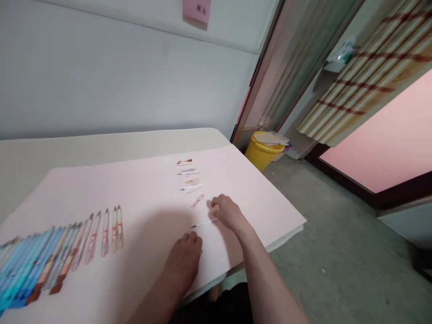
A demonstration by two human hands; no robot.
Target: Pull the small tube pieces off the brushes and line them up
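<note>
My right hand is over the white sheet with its fingers curled together; what they hold, if anything, is hidden. Just below it lies a thin white pen refill with a dark tip pointing left, its far end by my wrist side. A short pink pen barrel piece lies left of my right fingertips. My left hand rests on the sheet below the refill's tip, fingers bent and close together, their undersides out of sight. Beyond, in a column, are pen parts with a refill, another set and a brown set.
At the left, a row of assembled pens in blue, brown and clear pink lies side by side. The white sheet covers the table, which ends at the right. A yellow bin stands on the floor beyond that edge, and a wall panel rises behind.
</note>
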